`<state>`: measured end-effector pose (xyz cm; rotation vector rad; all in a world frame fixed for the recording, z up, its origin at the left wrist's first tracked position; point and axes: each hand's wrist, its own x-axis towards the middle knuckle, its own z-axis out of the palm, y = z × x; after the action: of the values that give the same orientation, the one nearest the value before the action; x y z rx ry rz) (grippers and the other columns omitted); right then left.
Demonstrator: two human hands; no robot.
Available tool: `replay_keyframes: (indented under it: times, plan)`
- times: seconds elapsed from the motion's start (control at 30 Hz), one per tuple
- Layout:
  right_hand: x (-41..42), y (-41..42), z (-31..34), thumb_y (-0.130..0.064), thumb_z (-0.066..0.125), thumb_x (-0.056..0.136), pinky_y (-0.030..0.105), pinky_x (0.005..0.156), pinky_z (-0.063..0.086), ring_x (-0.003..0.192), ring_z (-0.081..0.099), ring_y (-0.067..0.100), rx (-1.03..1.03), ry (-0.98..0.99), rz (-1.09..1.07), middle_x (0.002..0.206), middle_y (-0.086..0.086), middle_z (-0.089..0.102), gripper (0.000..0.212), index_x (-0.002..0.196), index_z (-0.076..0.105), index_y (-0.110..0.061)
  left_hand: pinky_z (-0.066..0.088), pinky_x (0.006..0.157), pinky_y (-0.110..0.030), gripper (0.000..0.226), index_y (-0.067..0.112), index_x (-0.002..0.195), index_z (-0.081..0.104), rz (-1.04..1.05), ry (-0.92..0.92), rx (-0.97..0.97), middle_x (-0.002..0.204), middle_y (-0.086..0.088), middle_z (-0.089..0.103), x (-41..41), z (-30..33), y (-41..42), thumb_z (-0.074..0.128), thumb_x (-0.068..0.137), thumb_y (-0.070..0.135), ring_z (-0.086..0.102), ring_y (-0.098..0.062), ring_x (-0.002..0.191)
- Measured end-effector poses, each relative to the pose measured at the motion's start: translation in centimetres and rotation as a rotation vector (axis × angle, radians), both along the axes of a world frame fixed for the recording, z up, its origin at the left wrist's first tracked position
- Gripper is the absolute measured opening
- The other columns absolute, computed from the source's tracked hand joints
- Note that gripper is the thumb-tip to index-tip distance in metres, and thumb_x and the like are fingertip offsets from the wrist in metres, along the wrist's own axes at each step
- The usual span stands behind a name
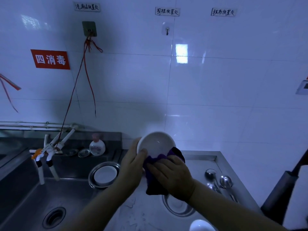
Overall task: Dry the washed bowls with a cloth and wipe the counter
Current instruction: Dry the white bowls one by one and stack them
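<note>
My left hand (131,165) grips a white bowl (157,143) by its left rim, thumb inside, holding it tilted above the steel counter (201,160). My right hand (173,175) presses a purple cloth (154,182) against the bowl's lower edge; the cloth hangs down below both hands. A second white bowl (105,175) rests inside a metal dish (90,178) on the ledge between sink and counter. Another white bowl (200,225) shows at the bottom edge. A metal dish (178,208) lies on the counter, partly hidden by my right wrist.
A steel sink (33,202) with a drain fills the lower left, under white taps (45,155). A soap bottle (97,146) and small metal saucers stand behind the sink. Steel ladles (220,180) lie on the counter at right. A dark object (283,189) leans at the far right.
</note>
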<state>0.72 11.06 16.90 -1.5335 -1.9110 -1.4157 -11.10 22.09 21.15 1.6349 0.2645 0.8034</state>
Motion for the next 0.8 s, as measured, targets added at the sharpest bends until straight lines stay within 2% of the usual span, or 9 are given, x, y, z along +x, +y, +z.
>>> replay_keyframes:
  times: [0.07,0.17,0.27,0.33,0.43,0.53,0.6,0.7,0.8]
  plan:
    - [1.4,-0.9,0.8,-0.048,0.056,0.090,0.028,0.071,0.053,0.078,0.067,0.014,-0.084,-0.164,0.055,0.090,-0.001,0.073,0.038,0.109,0.055,-0.014,0.050,0.068,-0.033,0.028,0.028,0.103,0.057,-0.021,0.053,0.068,0.095,-0.001,0.060,-0.3,0.2,0.7,0.045,0.078,0.030,0.057,-0.023,0.088]
    - [3.0,-1.8,1.9,-0.037,0.062,0.090,0.031,0.071,0.051,0.078,0.065,0.016,-0.162,-0.309,0.126,0.088,-0.002,0.071,0.030,0.107,0.056,-0.014,0.050,0.078,-0.049,0.042,0.022,0.106,0.063,-0.166,0.186,0.102,0.101,-0.010,0.064,-0.2,1.0,2.0,0.048,0.068,0.030,0.059,-0.032,0.093]
    - [3.2,-2.1,2.5,-0.039,0.065,0.087,0.033,0.071,0.051,0.079,0.065,0.017,-0.215,-0.321,0.105,0.089,-0.001,0.071,0.030,0.104,0.063,-0.014,0.049,0.068,-0.036,0.033,0.024,0.094,0.070,-0.277,0.296,0.084,0.088,0.000,0.070,0.0,2.4,3.1,0.051,0.067,0.025,0.064,-0.019,0.081]
    - [2.4,-1.8,2.6,-0.038,0.064,0.087,0.034,0.068,0.053,0.075,0.066,0.018,-0.162,-0.228,0.041,0.085,0.000,0.071,0.026,0.096,0.072,-0.015,0.048,0.064,-0.028,0.024,0.028,0.091,0.069,-0.253,0.236,-0.009,0.087,0.004,0.070,0.0,2.4,3.0,0.057,0.070,0.026,0.064,-0.015,0.081]
    - [0.4,-0.3,2.6,-0.038,0.072,0.083,0.032,0.073,0.053,0.073,0.067,0.018,0.026,0.054,-0.104,0.086,0.003,0.073,0.027,0.094,0.074,-0.013,0.052,0.067,-0.022,0.026,0.031,0.106,0.055,-0.120,0.091,-0.134,0.107,-0.003,0.062,0.6,0.5,1.0,0.063,0.084,0.021,0.061,-0.017,0.095]
    - [-1.8,1.3,2.3,-0.048,0.067,0.083,0.032,0.074,0.052,0.072,0.065,0.018,0.103,0.271,-0.125,0.085,0.004,0.073,0.039,0.093,0.073,-0.011,0.053,0.079,-0.028,0.031,0.032,0.123,0.046,0.066,-0.049,-0.152,0.109,0.008,0.058,1.4,-0.6,-1.2,0.048,0.095,0.019,0.059,-0.009,0.097]
    - [-2.4,1.5,2.0,-0.049,0.065,0.085,0.032,0.078,0.053,0.075,0.067,0.017,0.102,0.326,-0.100,0.089,0.004,0.073,0.041,0.098,0.073,-0.011,0.051,0.078,-0.026,0.032,0.033,0.127,0.042,0.097,-0.086,-0.088,0.109,0.013,0.056,1.5,-0.2,-1.0,0.044,0.096,0.024,0.058,-0.004,0.095]
    - [-1.2,0.8,1.5,-0.039,0.071,0.083,0.030,0.078,0.054,0.079,0.068,0.015,0.037,0.204,-0.069,0.094,0.003,0.074,0.035,0.104,0.072,-0.011,0.051,0.074,-0.021,0.038,0.032,0.123,0.044,0.034,-0.070,0.002,0.110,0.010,0.055,1.2,0.2,0.1,0.041,0.085,0.033,0.056,-0.007,0.096]
    - [1.0,-0.4,1.6,-0.032,0.067,0.087,0.029,0.075,0.053,0.083,0.068,0.016,-0.067,-0.048,0.006,0.095,0.002,0.074,0.026,0.104,0.072,-0.012,0.052,0.076,-0.039,0.038,0.024,0.117,0.052,-0.056,-0.005,0.077,0.105,-0.003,0.058,0.5,0.6,1.4,0.043,0.081,0.030,0.057,-0.023,0.095]
